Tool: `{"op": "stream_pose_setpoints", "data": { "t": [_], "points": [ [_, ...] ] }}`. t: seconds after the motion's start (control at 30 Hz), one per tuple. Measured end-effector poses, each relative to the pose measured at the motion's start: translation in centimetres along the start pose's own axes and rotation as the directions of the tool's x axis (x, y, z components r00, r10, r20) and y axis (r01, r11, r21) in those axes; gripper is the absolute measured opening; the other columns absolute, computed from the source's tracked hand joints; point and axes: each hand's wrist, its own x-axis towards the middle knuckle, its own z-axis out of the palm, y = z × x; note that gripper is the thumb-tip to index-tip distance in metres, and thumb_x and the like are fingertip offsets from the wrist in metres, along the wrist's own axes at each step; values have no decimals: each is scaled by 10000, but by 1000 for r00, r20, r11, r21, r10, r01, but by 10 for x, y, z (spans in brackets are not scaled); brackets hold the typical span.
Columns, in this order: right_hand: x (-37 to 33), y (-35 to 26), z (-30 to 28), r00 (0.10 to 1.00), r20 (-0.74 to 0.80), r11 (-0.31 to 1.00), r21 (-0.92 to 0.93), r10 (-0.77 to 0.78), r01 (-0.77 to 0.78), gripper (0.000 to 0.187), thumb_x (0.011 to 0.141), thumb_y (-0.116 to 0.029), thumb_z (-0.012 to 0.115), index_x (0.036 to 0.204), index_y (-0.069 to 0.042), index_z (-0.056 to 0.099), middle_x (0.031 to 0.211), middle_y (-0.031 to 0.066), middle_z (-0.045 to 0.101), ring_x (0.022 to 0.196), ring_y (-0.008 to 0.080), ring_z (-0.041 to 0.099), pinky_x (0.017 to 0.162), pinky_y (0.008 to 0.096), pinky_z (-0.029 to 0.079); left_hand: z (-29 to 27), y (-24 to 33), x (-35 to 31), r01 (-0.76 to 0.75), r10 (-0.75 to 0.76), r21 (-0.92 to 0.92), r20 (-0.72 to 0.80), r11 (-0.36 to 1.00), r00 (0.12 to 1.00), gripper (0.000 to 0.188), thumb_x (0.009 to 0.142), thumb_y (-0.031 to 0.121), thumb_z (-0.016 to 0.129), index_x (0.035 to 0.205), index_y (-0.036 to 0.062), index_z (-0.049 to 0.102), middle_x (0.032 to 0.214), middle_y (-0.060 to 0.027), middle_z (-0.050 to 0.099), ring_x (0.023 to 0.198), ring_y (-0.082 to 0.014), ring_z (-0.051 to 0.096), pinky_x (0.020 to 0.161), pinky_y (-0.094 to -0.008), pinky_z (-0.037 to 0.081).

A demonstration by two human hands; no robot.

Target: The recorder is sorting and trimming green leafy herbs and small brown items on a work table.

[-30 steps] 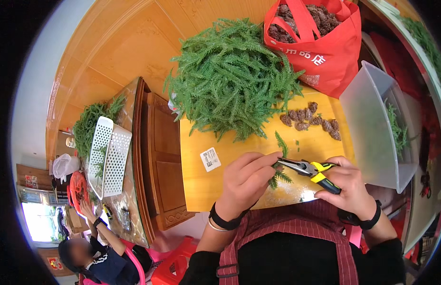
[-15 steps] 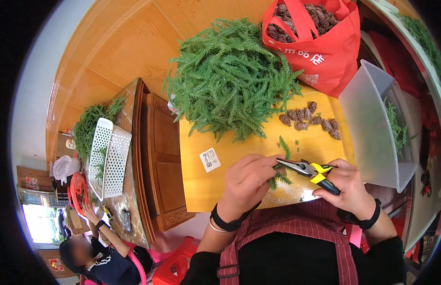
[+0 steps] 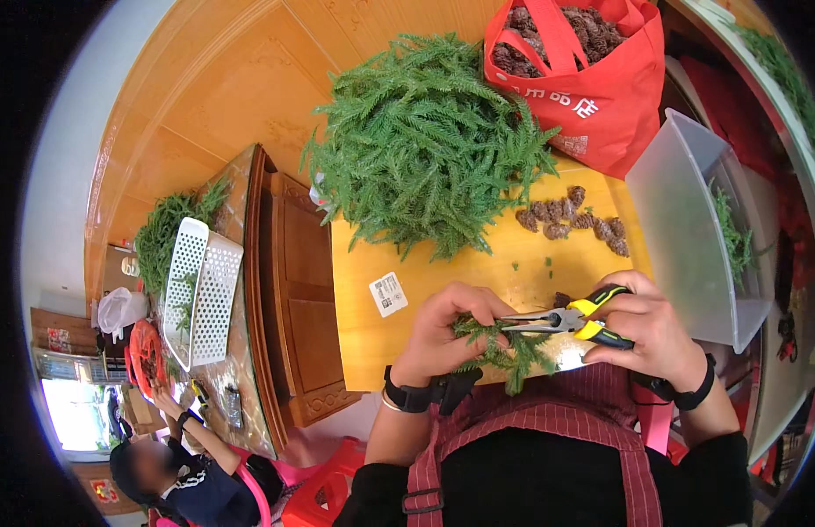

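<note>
My left hand (image 3: 449, 334) is closed on a small green artificial pine sprig (image 3: 515, 358), whose needled tips hang out toward the table's near edge. In my right hand (image 3: 646, 327) are yellow-and-black pliers (image 3: 592, 329), held by the handles. Their metal jaws point left and reach the sprig beside my left fingertips; whether they grip it, I cannot tell. A dark brown bit, perhaps a pinecone (image 3: 563, 299), shows just behind the jaws. Farther back on the table lie several brown pinecones (image 3: 557, 232).
A large heap of green pine sprigs (image 3: 425, 149) covers the table's far side. Behind it stands a red bag (image 3: 601, 114) of pinecones. A translucent plastic bin (image 3: 688, 237) is at the right. Leftward, a person (image 3: 188, 474) sits by another table with a white perforated basket (image 3: 210, 299).
The sprig has been turned and drawn nearer, its tips now hanging toward me. My left hand has rolled over slightly, and the pliers now lie more level, lower at the tip.
</note>
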Motion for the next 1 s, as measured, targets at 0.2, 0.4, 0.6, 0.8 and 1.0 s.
{"op": "stream_pose_setpoints", "data": {
  "t": [0.2,0.4,0.6,0.8,1.0],
  "points": [
    [5,-1,-2,999,12,999,-30,-32,32,308,630,-317,746,690,-57,593,792,38,613,887,263,553,748,350,455,-6,-6,-4,131,-116,-224,76,966,990,325,717,26,705,843,80,410,728,-145,592,694,-256,580,610,-346,439],
    [5,-1,0,998,7,998,5,-56,56,307,631,-312,754,665,-62,578,699,44,575,798,262,558,724,339,470,-6,-9,-3,215,-188,-303,116,928,975,343,727,79,714,848,92,394,724,-141,593,674,-250,583,607,-346,433],
    [-5,4,4,996,78,999,-19,-45,46,350,583,-320,785,739,-51,625,653,45,575,763,267,572,693,349,461,-6,-11,-2,246,-206,-340,148,908,967,354,727,95,719,851,94,387,725,-143,590,682,-257,594,605,-349,440],
    [6,-5,1,1000,16,997,72,-17,16,343,632,-324,754,750,-31,621,818,73,617,899,304,553,792,388,449,-6,-9,2,46,-43,-71,41,996,998,343,720,36,708,866,86,401,802,-157,602,743,-264,602,640,-357,467],
    [-9,4,-1,994,-52,994,63,95,-92,428,639,-347,744,800,30,620,857,121,599,979,369,514,829,433,412,-4,16,13,-350,324,760,193,548,926,285,629,-59,700,716,72,463,873,-130,612,792,-285,591,671,-365,483]
  ]
}}
